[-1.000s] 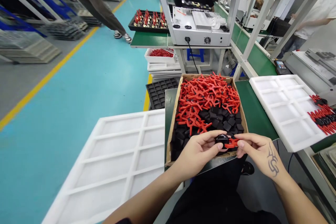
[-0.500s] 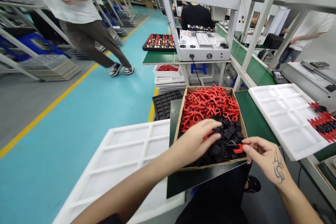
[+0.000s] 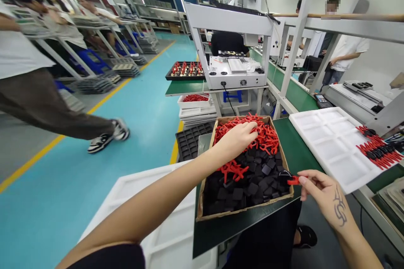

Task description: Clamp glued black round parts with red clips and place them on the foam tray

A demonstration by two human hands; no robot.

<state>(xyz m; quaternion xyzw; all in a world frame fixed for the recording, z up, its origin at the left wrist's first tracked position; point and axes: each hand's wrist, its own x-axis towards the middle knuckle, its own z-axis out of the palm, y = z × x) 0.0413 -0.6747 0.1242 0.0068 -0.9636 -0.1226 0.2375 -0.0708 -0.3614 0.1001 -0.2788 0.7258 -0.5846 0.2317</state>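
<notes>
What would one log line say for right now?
left hand: reaching into red clips | right hand: pinching assembled clip | cardboard box: red clips, black caps

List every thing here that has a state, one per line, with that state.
left hand: reaching into the red parts, grasp hidden
right hand: pinching a red-and-black piece
cardboard box: open, holding loose red parts and black parts
right foam tray: mostly unfilled, assembled pieces at its far edge
</notes>
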